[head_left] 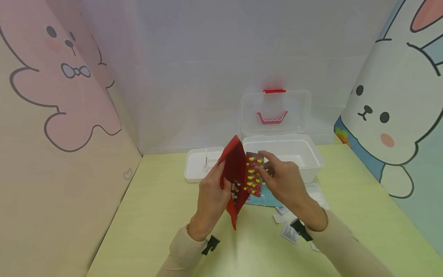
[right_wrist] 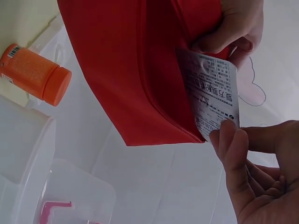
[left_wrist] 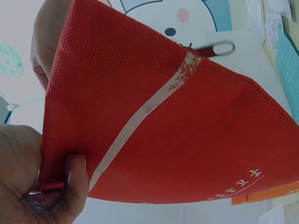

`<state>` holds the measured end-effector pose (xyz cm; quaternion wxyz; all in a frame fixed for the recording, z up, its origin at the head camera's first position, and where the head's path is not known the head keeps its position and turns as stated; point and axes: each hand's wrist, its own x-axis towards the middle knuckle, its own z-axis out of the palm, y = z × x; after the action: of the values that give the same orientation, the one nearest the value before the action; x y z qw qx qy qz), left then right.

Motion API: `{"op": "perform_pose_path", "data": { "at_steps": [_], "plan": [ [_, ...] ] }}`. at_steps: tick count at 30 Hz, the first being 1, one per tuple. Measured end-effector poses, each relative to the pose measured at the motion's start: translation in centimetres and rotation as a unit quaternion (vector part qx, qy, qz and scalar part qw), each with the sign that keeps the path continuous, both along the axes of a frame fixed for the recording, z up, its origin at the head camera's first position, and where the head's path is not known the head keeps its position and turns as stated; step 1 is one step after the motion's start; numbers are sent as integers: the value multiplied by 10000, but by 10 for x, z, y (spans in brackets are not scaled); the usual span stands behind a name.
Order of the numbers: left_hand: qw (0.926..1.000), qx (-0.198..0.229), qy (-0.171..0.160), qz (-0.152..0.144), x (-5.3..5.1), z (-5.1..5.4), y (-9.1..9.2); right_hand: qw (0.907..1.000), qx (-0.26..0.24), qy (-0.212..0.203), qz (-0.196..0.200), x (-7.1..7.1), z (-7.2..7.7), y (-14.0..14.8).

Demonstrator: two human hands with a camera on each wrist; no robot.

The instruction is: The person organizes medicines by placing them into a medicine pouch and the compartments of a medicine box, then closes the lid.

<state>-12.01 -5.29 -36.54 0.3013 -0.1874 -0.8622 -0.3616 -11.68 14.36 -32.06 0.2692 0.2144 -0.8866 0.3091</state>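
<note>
A red fabric pouch (head_left: 232, 161) is held up over the table by my left hand (head_left: 214, 194), its mouth spread apart. In the left wrist view, fingers (left_wrist: 74, 182) of that hand curl round the pouch's edge. My right hand (head_left: 285, 181) pinches a blister pack (head_left: 253, 175) of red and yellow capsules at the pouch's mouth. The pack's silver printed back (right_wrist: 210, 88) faces the right wrist view, partly inside the opening. More dark and white capsules (head_left: 235, 189) show inside the pouch.
Behind the hands stand a white box (head_left: 313, 159) with its clear lid (head_left: 297, 111) raised and a white tray (head_left: 194, 167). A teal packet (head_left: 264, 197) and small white packets (head_left: 290, 233) lie by the right forearm. An orange bottle (right_wrist: 35, 73) shows in the right wrist view.
</note>
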Motion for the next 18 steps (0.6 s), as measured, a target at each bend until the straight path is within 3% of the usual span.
{"op": "perform_pose_path", "data": {
  "at_steps": [10, 18],
  "plan": [
    [9998, 81, -165, -46, -1, 0, 5, 9995, 208, -254, -44, -9, -12, -26],
    [9999, 97, -37, -52, -2, -1, 7, 9992, 312, -250, -94, -17, -25, -39]
  ]
}}
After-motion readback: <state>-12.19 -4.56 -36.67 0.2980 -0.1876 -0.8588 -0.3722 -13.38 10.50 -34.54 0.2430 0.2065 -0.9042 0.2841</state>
